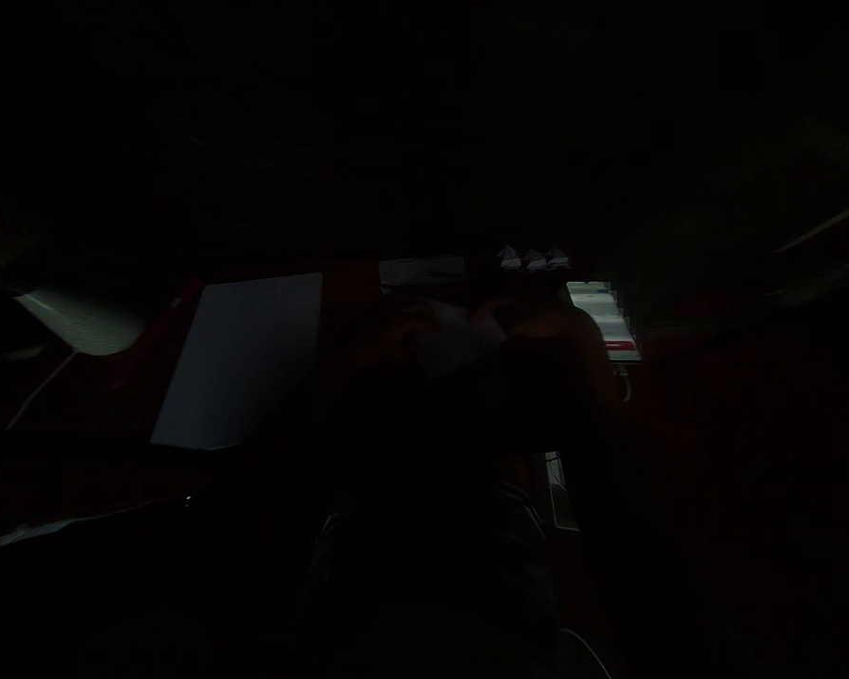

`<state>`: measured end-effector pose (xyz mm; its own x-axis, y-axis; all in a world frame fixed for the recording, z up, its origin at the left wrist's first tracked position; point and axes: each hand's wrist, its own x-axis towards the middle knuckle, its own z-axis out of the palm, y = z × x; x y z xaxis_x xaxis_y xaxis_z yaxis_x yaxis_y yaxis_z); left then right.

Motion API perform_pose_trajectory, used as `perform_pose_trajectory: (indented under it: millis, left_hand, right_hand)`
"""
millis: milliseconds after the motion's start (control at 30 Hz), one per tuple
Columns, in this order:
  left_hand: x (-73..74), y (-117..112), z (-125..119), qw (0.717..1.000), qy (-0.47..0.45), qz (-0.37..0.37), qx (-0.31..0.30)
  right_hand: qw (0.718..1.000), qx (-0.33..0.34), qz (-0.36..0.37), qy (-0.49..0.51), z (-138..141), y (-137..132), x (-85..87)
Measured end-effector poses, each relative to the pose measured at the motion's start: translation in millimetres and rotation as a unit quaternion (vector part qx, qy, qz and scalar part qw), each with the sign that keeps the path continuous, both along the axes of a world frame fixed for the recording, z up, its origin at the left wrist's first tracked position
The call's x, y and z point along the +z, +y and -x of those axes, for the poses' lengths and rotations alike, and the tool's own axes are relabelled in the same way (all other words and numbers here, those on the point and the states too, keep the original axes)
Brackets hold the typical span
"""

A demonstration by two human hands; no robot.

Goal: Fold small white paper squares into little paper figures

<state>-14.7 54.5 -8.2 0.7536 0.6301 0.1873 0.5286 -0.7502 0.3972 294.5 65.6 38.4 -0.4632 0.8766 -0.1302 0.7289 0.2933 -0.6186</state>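
Near-darkness covers most of the scene; the background above the table (352,288) is black, and the table shows only as a dull dark red. Clock positions are taken from the centre of the view, 12 being the far side

Paper (458,347): pale, at the centre, slightly toward 3 o'clock, between the two hands. Its outline is blurred and its folds, if any, cannot be made out

Left hand (397,325): at the paper's 9 o'clock side, fingers bent toward it and apparently touching its edge. Whether they are clamped on it, I cannot tell. Right hand (536,321): at the paper's 2 o'clock side, fingers reaching across its upper corner. Closed or apart cannot be determined in this light. The right forearm runs down toward 5 o'clock in shadow

Sheet (244,354): large, white, lying flat at 9 o'clock, well apart from the paper. Slip (421,273): flat, dim, at 12 o'clock, just beyond the hands. Three pointed pieces (509,258): in a row at 2 o'clock, near the slip

White panel (604,316): at 3 o'clock, past the right hand, bearing a red strip. Pale object (85,325): at 9 o'clock, beyond the sheet; nature unclear. Cord (42,389): thin, running down from the pale object toward 8 o'clock
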Motion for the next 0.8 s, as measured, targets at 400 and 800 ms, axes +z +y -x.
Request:
perform_pose_trajectory:
  millis: [400,800]
  left_hand:
    - [-5.6,3,1,1.000,-0.006,-0.007,-0.004]
    - [-9.9,6,3,0.996,-0.035,0.059,0.049]
  right_hand:
    - [1.000,0.000,0.019,0.003,-7,0,-4.3]
    - [0.983,-0.085,-0.106,-0.125,10,13,-19.0]
